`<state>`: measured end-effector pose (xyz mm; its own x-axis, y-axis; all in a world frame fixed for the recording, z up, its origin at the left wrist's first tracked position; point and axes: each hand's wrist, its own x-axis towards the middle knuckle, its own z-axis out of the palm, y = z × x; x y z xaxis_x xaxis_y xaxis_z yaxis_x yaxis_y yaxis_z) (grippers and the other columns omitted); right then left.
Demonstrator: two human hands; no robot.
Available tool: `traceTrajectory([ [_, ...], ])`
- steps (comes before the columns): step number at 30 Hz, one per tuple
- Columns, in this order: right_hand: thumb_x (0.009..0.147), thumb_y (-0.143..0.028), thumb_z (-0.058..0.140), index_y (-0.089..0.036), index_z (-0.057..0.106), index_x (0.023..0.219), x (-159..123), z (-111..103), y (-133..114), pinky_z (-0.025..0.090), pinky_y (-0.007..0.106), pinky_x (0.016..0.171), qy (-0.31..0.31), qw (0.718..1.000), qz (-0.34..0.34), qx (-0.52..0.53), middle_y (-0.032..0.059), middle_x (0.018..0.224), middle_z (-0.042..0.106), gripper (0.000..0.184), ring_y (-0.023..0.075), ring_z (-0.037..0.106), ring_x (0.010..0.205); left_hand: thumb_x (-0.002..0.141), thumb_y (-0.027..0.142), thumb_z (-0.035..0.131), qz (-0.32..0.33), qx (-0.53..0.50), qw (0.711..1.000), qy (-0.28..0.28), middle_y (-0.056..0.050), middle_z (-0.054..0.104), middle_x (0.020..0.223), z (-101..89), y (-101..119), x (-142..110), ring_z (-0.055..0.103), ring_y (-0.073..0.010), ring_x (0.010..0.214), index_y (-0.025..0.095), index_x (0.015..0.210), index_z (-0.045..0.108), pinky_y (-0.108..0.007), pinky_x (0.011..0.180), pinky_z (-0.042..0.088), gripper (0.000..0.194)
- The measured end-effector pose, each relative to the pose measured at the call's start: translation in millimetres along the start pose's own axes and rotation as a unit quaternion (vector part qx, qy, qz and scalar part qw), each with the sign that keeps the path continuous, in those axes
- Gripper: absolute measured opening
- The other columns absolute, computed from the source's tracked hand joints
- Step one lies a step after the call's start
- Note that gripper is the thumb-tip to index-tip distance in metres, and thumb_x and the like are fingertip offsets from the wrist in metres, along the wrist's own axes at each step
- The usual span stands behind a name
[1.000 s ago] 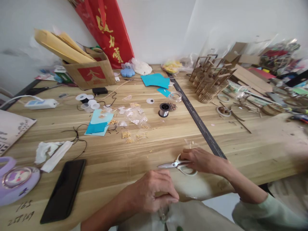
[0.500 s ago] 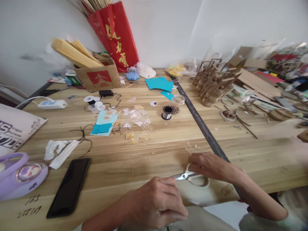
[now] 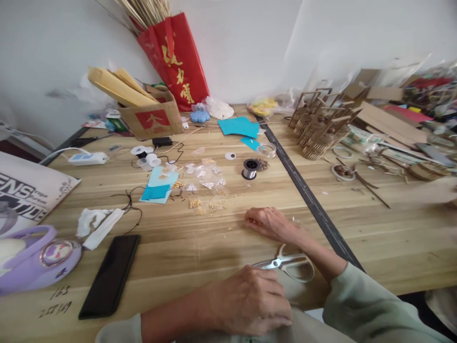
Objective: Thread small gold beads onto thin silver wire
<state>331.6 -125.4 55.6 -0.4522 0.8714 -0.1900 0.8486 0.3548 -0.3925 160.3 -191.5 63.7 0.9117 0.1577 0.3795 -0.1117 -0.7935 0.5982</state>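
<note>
At the front edge of the table, my left hand is closed with its fingers bent down. Whatever lies between them is hidden from view. My right hand rests low over the wood further up, fingers curled together, their tips out of sight. Between the two hands lie white-handled scissors, touched by neither as far as I can see, their blade tips close behind my left knuckles. Left of my right hand are a few tiny gold rings. Beyond them sit small piles of gold findings.
A wire spool stands behind the right hand. Clear bags of small parts and blue cards lie mid-table. On the left are a black phone and a purple case. Small bamboo baskets stand back right.
My right hand has let go of the scissors and moved left and away from me over the table. The scissors stay lying there. My left hand remains closed near the edge.
</note>
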Motion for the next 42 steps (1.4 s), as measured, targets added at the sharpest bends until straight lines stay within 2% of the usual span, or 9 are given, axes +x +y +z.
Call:
traceTrajectory([
  [4, 0.087, -0.033, 0.055, -0.015, 0.065, 0.091, -4.7, -5.5, 1.8, 0.035, 0.021, 0.057, -0.016, 0.978, -0.035, 0.203, 0.0024, 0.075, 0.063, 0.021, 0.0111, 0.054, 0.064, 0.086, 0.018, 0.056, -0.025, -0.031, 0.996, 0.074, -0.001, 0.066, 0.066, -0.5, -3.0, -1.1, 0.056, -0.0113, 0.063, 0.013, 0.075, 0.064, -0.022, 0.069, 0.047, 0.015],
  [8, 0.087, -0.033, 0.053, -0.012, 0.065, 0.099, -21.4, -13.2, 5.8, 0.031, 0.018, 0.048, -0.081, 0.912, -0.077, 0.394, -0.0002, 0.068, 0.056, 0.027, 0.0066, 0.041, 0.054, 0.087, 0.017, 0.053, -0.065, -0.064, 0.977, 0.192, -0.004, 0.067, 0.069, -9.2, -3.0, -5.2, 0.059, -0.0105, 0.066, 0.013, 0.079, 0.063, -0.021, 0.068, 0.049, 0.013],
  [14, 0.083, -0.019, 0.057, -0.014, 0.063, 0.113, -44.2, -16.7, -4.4, 0.041, 0.018, 0.054, -0.14, 0.859, -0.128, 0.476, 0.0023, 0.077, 0.062, 0.032, 0.0083, 0.052, 0.062, 0.083, 0.015, 0.058, -0.086, 0.119, 0.927, 0.345, -0.008, 0.061, 0.092, -17.7, 3.0, -8.5, 0.053, -0.013, 0.073, 0.016, 0.088, 0.065, -0.027, 0.065, 0.047, 0.009],
  [17, 0.082, -0.021, 0.062, -0.014, 0.068, 0.105, -50.5, -12.5, -13.4, 0.047, 0.02, 0.064, -0.1, 0.839, -0.164, 0.509, 0.0072, 0.091, 0.066, 0.024, 0.0115, 0.059, 0.075, 0.083, 0.015, 0.058, -0.086, 0.152, 0.915, 0.365, -0.01, 0.056, 0.103, -17.2, 3.8, -8.5, 0.053, -0.0174, 0.087, 0.017, 0.087, 0.066, -0.035, 0.076, 0.047, 0.01],
  [21, 0.08, -0.022, 0.067, -0.012, 0.07, 0.089, -54.1, -2.3, -20.1, 0.047, 0.019, 0.064, -0.06, 0.795, -0.123, 0.592, 0.0045, 0.076, 0.066, 0.015, 0.0096, 0.059, 0.068, 0.085, 0.015, 0.056, -0.083, 0.129, 0.916, 0.37, -0.01, 0.053, 0.11, -16.0, -0.2, -7.9, 0.051, -0.0212, 0.101, 0.017, 0.088, 0.066, -0.043, 0.087, 0.045, 0.011],
  [27, 0.075, -0.022, 0.073, -0.011, 0.069, 0.076, -52.5, 12.3, -20.0, 0.046, 0.017, 0.055, -0.058, 0.732, -0.06, 0.677, 0.0022, 0.063, 0.064, 0.012, 0.0081, 0.057, 0.055, 0.082, 0.016, 0.058, -0.079, 0.106, 0.918, 0.375, -0.009, 0.055, 0.107, -16.6, -7.2, -4.8, 0.051, -0.0239, 0.1, 0.021, 0.089, 0.064, -0.044, 0.083, 0.049, 0.011],
  [31, 0.074, -0.021, 0.073, -0.011, 0.068, 0.073, -51.9, 14.9, -19.2, 0.046, 0.016, 0.054, -0.053, 0.729, -0.051, 0.68, 0.0014, 0.062, 0.063, 0.011, 0.007, 0.055, 0.053, 0.079, 0.013, 0.06, -0.071, 0.086, 0.929, 0.353, -0.009, 0.058, 0.101, -18.8, -9.2, -2.8, 0.052, -0.0243, 0.099, 0.019, 0.086, 0.064, -0.043, 0.082, 0.05, 0.01],
  [37, 0.078, -0.026, 0.07, -0.011, 0.069, 0.076, -56.7, 8.0, -11.0, 0.046, 0.017, 0.057, -0.068, 0.779, -0.037, 0.622, 0.001, 0.065, 0.062, 0.015, 0.0074, 0.056, 0.058, 0.085, 0.025, 0.056, -0.05, 0.026, 0.945, 0.321, -0.011, 0.061, 0.098, -26.7, -24.2, -4.6, 0.054, -0.0225, 0.098, 0.017, 0.092, 0.065, -0.039, 0.083, 0.048, 0.013],
  [42, 0.081, -0.032, 0.066, -0.011, 0.07, 0.08, -60.9, 2.5, 0.3, 0.045, 0.02, 0.057, -0.1, 0.832, -0.071, 0.542, 0.005, 0.073, 0.064, 0.021, 0.0098, 0.057, 0.063, 0.087, 0.021, 0.053, -0.156, 0.08, 0.924, 0.34, -0.007, 0.064, 0.081, -43.6, -70.1, -5.9, 0.056, -0.0178, 0.082, 0.014, 0.085, 0.065, -0.036, 0.079, 0.046, 0.014],
])
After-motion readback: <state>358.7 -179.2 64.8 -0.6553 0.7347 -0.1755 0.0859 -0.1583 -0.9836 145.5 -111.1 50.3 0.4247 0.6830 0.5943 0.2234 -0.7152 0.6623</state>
